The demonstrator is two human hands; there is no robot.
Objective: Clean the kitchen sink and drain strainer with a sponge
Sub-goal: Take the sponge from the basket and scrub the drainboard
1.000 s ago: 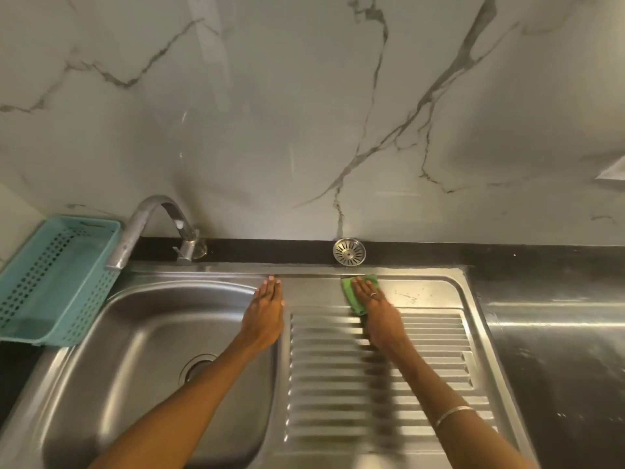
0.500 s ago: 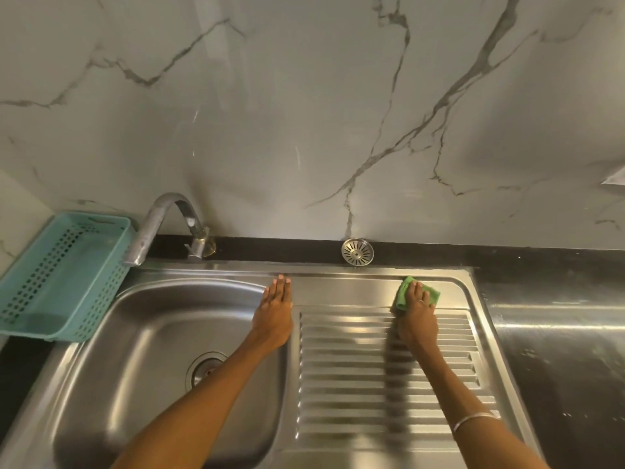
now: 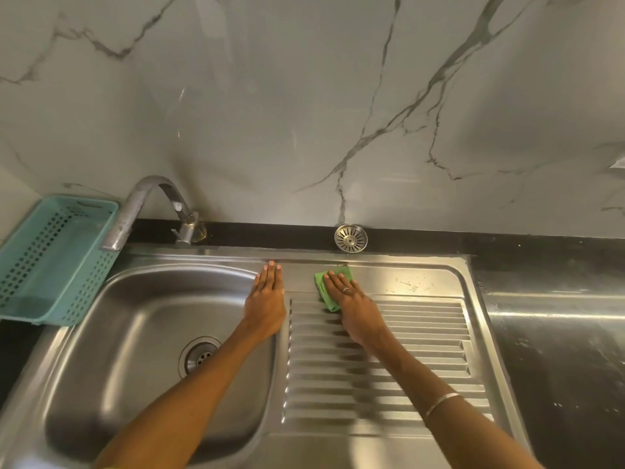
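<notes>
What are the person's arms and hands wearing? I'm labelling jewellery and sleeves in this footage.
Both forearms are bare, with no sleeves in view. The right hand has a thin silver-coloured ring on one of its fingers, and a slim silver-coloured bangle circles the right forearm. The left hand shows no jewellery.

Right hand [image 3: 351,304] flat on green sponge [image 3: 329,289], pressing it onto top of steel drainboard [image 3: 406,350]; left hand [image 3: 265,301] flat, fingers straight, on ridge between drainboard and sink basin [image 3: 135,333]. Drain strainer [image 3: 350,238] lies on black ledge behind. Faucet [image 3: 148,208] over basin, teal basket [image 3: 50,258] at left
</notes>
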